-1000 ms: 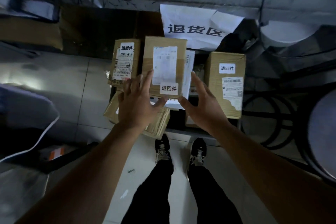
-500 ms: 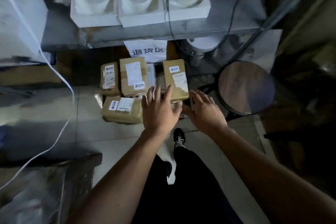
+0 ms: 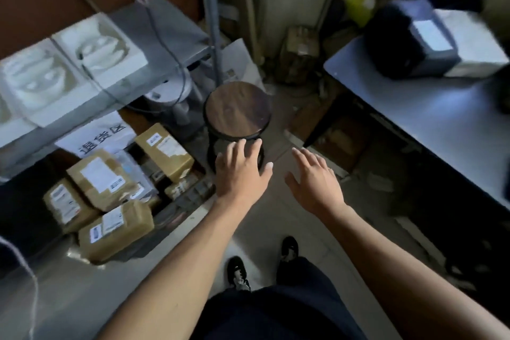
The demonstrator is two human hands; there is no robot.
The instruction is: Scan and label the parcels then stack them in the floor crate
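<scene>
Several brown cardboard parcels with white labels lie in a dark floor crate (image 3: pixel 190 201) at the lower left, under a grey shelf. One labelled parcel (image 3: pixel 105 179) lies on top of the pile, another (image 3: pixel 164 150) stands at the crate's right, and a third (image 3: pixel 118 229) leans at the front. My left hand (image 3: pixel 241 171) hovers with spread fingers, empty, to the right of the crate. My right hand (image 3: pixel 314 179) is beside it, also spread and empty. Both hands are clear of the parcels.
A round wooden stool (image 3: pixel 237 112) stands just beyond my left hand. A grey table (image 3: pixel 436 119) on the right carries a label printer (image 3: pixel 422 41). White foam moulds (image 3: pixel 69 69) sit on the shelf. A white paper sign (image 3: pixel 96 132) hangs behind the crate. My feet (image 3: pixel 262 265) stand on the tiled floor.
My hands let go of the top parcel and pulled back from the crate. My view has swung right, bringing the stool and the table with the printer into sight.
</scene>
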